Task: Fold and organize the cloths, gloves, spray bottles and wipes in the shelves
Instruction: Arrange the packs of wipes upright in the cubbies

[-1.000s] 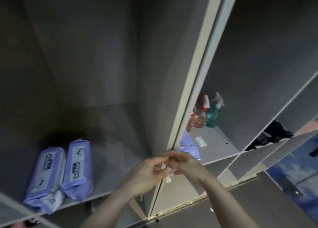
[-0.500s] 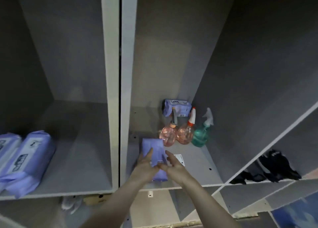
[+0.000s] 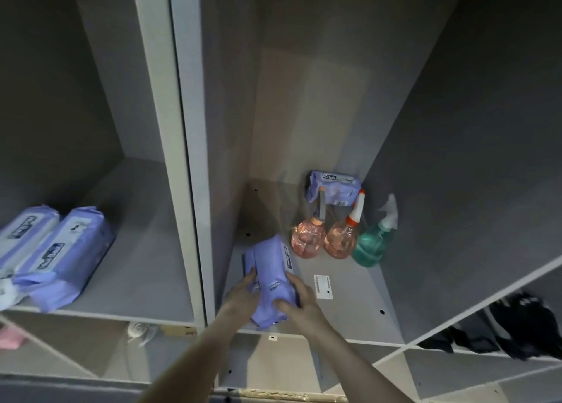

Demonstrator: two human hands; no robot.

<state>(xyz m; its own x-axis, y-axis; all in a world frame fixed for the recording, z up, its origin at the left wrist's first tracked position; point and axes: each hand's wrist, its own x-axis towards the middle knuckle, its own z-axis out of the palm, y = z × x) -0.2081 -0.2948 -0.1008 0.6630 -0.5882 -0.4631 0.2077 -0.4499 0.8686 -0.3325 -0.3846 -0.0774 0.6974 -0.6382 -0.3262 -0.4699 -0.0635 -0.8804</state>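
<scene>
A purple wipes pack (image 3: pixel 271 276) lies near the front edge of the middle shelf (image 3: pixel 362 308). My left hand (image 3: pixel 241 294) holds its left side and my right hand (image 3: pixel 299 297) grips its right side, fingers curled round it. Behind it stand two pink spray bottles (image 3: pixel 305 240) (image 3: pixel 341 242) and a green spray bottle (image 3: pixel 372 247). Another wipes pack (image 3: pixel 334 186) leans in the back corner. Two more wipes packs (image 3: pixel 65 256) (image 3: pixel 21 235) lie on the left shelf (image 3: pixel 140 275).
A white upright divider (image 3: pixel 188 189) separates the two compartments. Dark cloths (image 3: pixel 511 326) lie in the lower right compartment. Something pink (image 3: pixel 10 338) and a pale object (image 3: pixel 141 331) sit below the left shelf. A white label (image 3: pixel 323 286) is stuck to the middle shelf.
The view swung from the left compartment to the middle one. Both hands reached in from the divider's edge and took hold of the wipes pack, which now sits closer to the shelf's front.
</scene>
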